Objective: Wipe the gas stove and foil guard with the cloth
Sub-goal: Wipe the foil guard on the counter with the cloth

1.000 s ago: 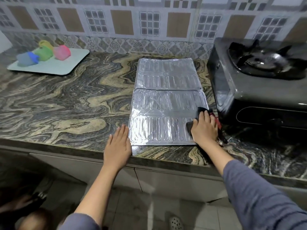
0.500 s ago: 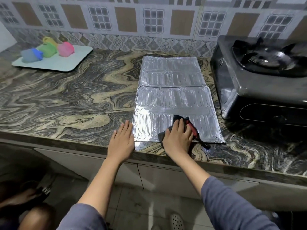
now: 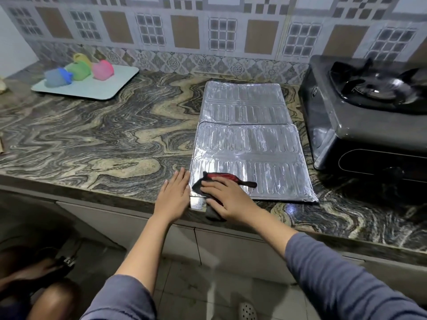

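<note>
Flat on the marbled counter (image 3: 92,135) lies the foil guard (image 3: 249,144), unfolded, its ribbed silver panels facing up. At the guard's near left corner sits the cloth (image 3: 221,177), dark with a red patch. Part of it is spread on the foil and part of it hangs past the guard's near edge over the counter front. The right hand (image 3: 231,199) presses down on the cloth with its fingers stretched out and flat, not curled round it. The left hand (image 3: 173,195) lies palm down on the counter just left of the guard's near left corner. Its fingers are straight and close together, right at the foil's edge, and it holds nothing. Just right of the guard stands the dark gas stove (image 3: 360,125), its burner facing up. Well to the guard's far left rests a pale tray (image 3: 97,88) carrying blue, green, yellow and pink cups (image 3: 103,70).
</note>
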`<state>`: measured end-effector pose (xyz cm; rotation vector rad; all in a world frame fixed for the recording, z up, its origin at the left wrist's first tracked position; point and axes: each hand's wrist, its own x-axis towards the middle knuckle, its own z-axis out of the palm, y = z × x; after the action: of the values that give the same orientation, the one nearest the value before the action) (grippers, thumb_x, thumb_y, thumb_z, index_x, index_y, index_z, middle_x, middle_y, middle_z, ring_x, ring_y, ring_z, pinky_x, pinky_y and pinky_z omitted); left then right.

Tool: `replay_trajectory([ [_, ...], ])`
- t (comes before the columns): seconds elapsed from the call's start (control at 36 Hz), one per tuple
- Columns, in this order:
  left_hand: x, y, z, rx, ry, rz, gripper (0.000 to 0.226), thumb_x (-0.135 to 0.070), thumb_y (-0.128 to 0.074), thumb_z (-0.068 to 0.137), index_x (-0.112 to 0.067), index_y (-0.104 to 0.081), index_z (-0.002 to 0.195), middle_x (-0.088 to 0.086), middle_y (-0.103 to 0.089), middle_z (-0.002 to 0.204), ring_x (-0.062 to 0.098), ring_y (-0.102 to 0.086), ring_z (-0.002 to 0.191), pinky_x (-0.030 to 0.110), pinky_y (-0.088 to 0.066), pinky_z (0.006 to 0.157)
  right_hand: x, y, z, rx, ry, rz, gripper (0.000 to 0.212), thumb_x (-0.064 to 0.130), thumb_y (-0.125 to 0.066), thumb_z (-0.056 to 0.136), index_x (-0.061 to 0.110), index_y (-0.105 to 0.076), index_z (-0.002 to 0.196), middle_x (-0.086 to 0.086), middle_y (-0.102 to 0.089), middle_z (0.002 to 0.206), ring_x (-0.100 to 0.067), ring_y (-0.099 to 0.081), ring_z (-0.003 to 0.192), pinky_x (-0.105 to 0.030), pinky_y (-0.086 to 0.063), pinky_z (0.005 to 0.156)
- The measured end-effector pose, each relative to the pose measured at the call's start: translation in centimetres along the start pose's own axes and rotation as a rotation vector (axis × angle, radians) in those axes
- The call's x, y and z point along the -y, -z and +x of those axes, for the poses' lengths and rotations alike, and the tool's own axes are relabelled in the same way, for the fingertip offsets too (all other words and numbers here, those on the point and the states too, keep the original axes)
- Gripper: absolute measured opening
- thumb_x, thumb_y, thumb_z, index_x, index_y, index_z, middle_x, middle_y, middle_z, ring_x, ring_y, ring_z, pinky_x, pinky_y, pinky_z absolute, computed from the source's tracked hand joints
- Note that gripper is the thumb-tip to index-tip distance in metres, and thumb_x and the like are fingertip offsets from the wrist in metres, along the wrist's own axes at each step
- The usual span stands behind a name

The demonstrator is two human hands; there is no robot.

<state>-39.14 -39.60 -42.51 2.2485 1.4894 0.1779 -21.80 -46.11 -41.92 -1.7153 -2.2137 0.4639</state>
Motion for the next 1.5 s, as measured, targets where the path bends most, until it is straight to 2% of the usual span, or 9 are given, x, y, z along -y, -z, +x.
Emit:
replay_trajectory([
  [0.11, -0.3, 0.0, -0.2, -0.020, 0.001, -0.007, 0.050, -0.027, -0.022, 0.100, -0.026, -0.013, 0.149, -0.010, -0.002, 0.158, 0.004, 0.001, 0.146, 0.029, 0.000, 0.119, -1.5, 1.1, -2.0, 0.007, 0.047, 0.013, 0.043, 0.039, -0.040, 0.089, 0.018, -0.062, 0.119, 0.004, -0.060, 0.129, -0.027, -0.049, 0.123, -0.034, -0.031, 0.107],
  [0.28, -0.5, 0.1, -0.3, -0.020, 0.009, -0.014, 0.050, -0.026, -0.022, 0.100, -0.025, -0.013, 0.149, -0.010, -0.003, 0.158, 0.004, 0.001, 0.146, 0.030, 0.000, 0.119, -3.4, 2.0, -4.8, -0.065, -0.040, 0.011, 0.043, 0.044, -0.038, 0.088, 0.024, -0.061, 0.119, 0.009, -0.059, 0.130, -0.024, -0.050, 0.122, -0.041, -0.037, 0.104],
  [0.56, -1.0, 0.2, -0.3, -0.012, 0.040, 0.005, 0.051, -0.026, -0.023, 0.100, -0.023, -0.013, 0.149, -0.007, -0.003, 0.159, 0.007, 0.000, 0.146, 0.034, -0.001, 0.120, -5.6, 3.3, -7.8, -0.153, -0.217, -0.020, 0.051, 0.049, -0.034, 0.085, 0.024, -0.060, 0.121, 0.010, -0.058, 0.130, -0.022, -0.051, 0.119, -0.037, -0.034, 0.101],
  [0.67, -1.2, 0.6, -0.2, -0.008, 0.040, 0.025, 0.050, -0.028, -0.025, 0.100, -0.021, -0.018, 0.149, -0.005, -0.009, 0.159, 0.010, -0.006, 0.147, 0.036, -0.008, 0.121, -6.7, 3.9, -8.7, -0.182, -0.281, -0.059, 0.057, 0.052, -0.031, 0.083, 0.021, -0.061, 0.120, 0.005, -0.059, 0.129, -0.029, -0.053, 0.113, -0.049, -0.042, 0.098],
  [0.75, -1.6, 1.0, -0.2, -0.033, 0.051, 0.025, 0.050, -0.028, -0.029, 0.098, -0.021, -0.025, 0.147, -0.003, -0.017, 0.158, 0.015, -0.017, 0.145, 0.037, -0.021, 0.118, -7.0, 4.9, -8.9, -0.077, -0.323, -0.098, 0.074, 0.060, -0.016, 0.077, 0.022, -0.051, 0.130, 0.006, -0.049, 0.139, -0.028, -0.044, 0.122, -0.044, -0.033, 0.105],
  [0.92, -2.4, 1.3, -0.4, -0.119, 0.065, 0.118, 0.038, -0.028, -0.036, 0.094, -0.020, -0.048, 0.129, 0.004, -0.047, 0.136, 0.027, -0.045, 0.123, 0.041, -0.044, 0.090, -6.9, 5.3, -9.0, -0.089, -0.360, -0.110, 0.033, 0.032, -0.042, 0.095, 0.019, -0.050, 0.124, 0.003, -0.050, 0.134, -0.026, -0.042, 0.116, -0.041, -0.034, 0.100],
  [1.14, -4.2, 2.4, -1.3, -0.211, 0.108, 0.125, 0.032, -0.017, -0.042, 0.090, -0.005, -0.056, 0.117, 0.011, -0.050, 0.126, 0.032, -0.046, 0.119, 0.042, -0.043, 0.089, -5.9, 7.0, -7.9, -0.317, -0.335, 0.093, 0.022, 0.016, -0.053, 0.090, 0.017, -0.059, 0.112, 0.000, -0.062, 0.116, -0.025, -0.048, 0.106, -0.033, -0.037, 0.092],
  [1.31, -9.2, 4.4, -0.8, -0.281, -0.199, -0.249, 0.045, -0.024, -0.044, 0.095, -0.012, -0.041, 0.139, 0.003, -0.041, 0.144, 0.018, -0.036, 0.134, 0.033, -0.029, 0.111, -3.3, 11.2, -5.3, -0.491, -0.197, 0.217, 0.021, 0.010, -0.061, 0.086, 0.011, -0.065, 0.107, -0.007, -0.067, 0.108, -0.026, -0.059, 0.103, -0.031, -0.043, 0.092],
  [1.5, -14.3, 9.4, 0.2, -0.230, -0.549, -0.542, 0.041, -0.016, -0.056, 0.092, -0.015, -0.051, 0.132, 0.000, -0.054, 0.133, 0.006, -0.049, 0.120, 0.014, -0.036, 0.102, 0.0, 16.5, -3.6, -0.540, 0.040, 0.261, 0.023, 0.007, -0.061, 0.084, 0.012, -0.067, 0.105, 0.002, -0.067, 0.109, -0.014, -0.061, 0.106, -0.022, -0.045, 0.095],
])
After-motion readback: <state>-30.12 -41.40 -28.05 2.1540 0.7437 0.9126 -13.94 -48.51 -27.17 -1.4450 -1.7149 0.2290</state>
